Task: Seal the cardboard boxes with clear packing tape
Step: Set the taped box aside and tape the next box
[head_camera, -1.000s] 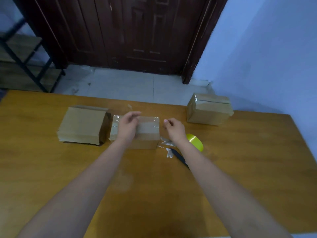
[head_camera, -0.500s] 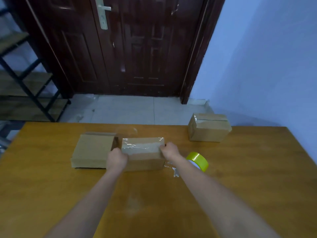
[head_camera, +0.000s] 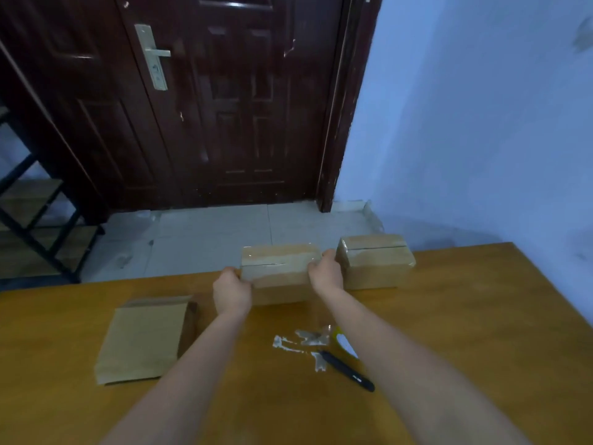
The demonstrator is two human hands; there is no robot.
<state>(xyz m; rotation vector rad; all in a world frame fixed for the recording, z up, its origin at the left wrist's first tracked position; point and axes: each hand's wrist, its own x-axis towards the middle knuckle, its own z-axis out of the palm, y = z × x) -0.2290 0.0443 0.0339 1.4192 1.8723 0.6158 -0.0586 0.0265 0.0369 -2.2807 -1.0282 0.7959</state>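
Both hands, left hand [head_camera: 231, 292] and right hand [head_camera: 327, 273], have a grip clamped on the ends of the taped box [head_camera: 279, 272], just left of the other sealed box [head_camera: 374, 260] near the surface's [head_camera: 481, 316] far edge. Push too far and it could slide off.

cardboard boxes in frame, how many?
3. One held box between the left hand and right hand, one box at far right, one flat box near left.
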